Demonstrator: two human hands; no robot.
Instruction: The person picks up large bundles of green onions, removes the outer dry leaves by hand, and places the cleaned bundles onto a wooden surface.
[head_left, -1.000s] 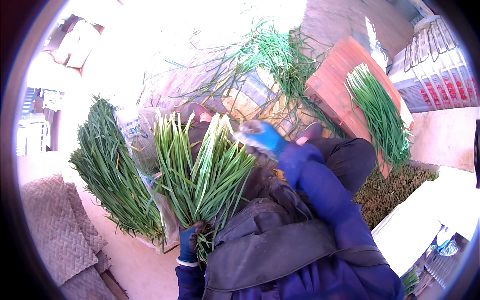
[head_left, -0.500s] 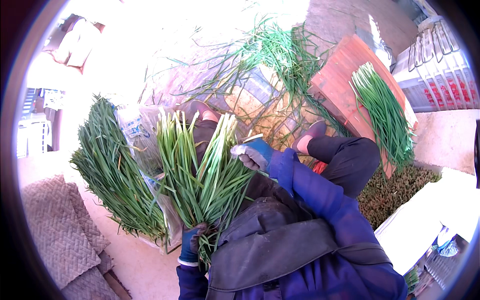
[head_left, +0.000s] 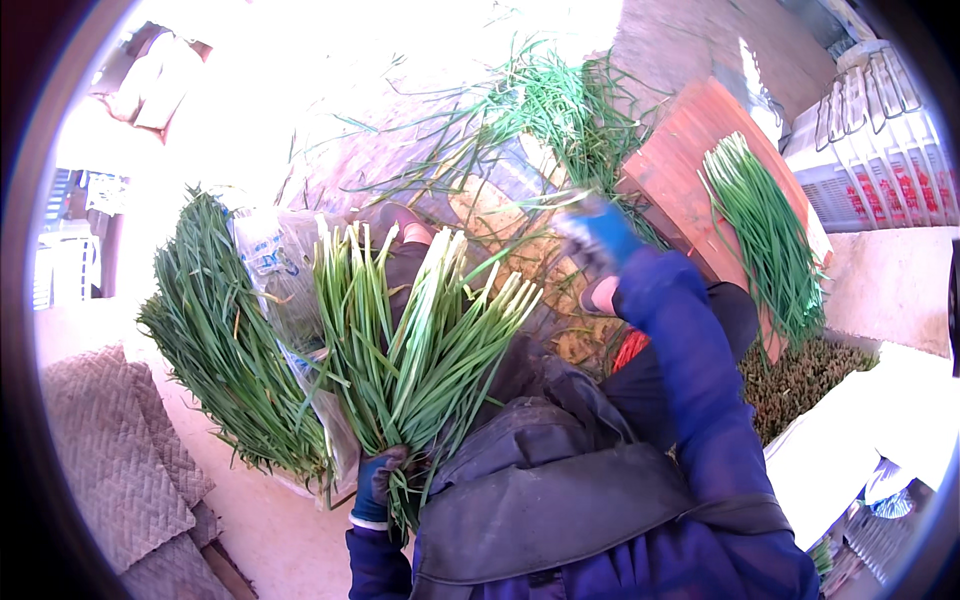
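Observation:
My left hand [head_left: 378, 475], in a blue glove, is closed round the leafy ends of a bunch of garlic chives [head_left: 415, 350]. The bunch leans on my lap, its pale cut ends fanned out and pointing away from me. My right hand [head_left: 600, 235], also gloved, is stretched out over the floor beyond my knees and smeared by motion. A few loose chive strands [head_left: 550, 200] trail from its fingers. Left of the bunch, a large pile of chives [head_left: 230, 350] lies against clear plastic wrapping [head_left: 280, 265].
Loose chive leaves [head_left: 560, 105] are heaped on the floor ahead. At the right, a neat chive bundle [head_left: 765, 230] lies on a reddish wooden board [head_left: 680, 150]. White plastic crates [head_left: 870, 150] stand beyond it. Woven mats [head_left: 115, 460] lie at the lower left.
My right hand has swung forward and right, away from the bunch, carrying loose strands. The stalks on the bunch's right side now splay outward. My left hand keeps its hold.

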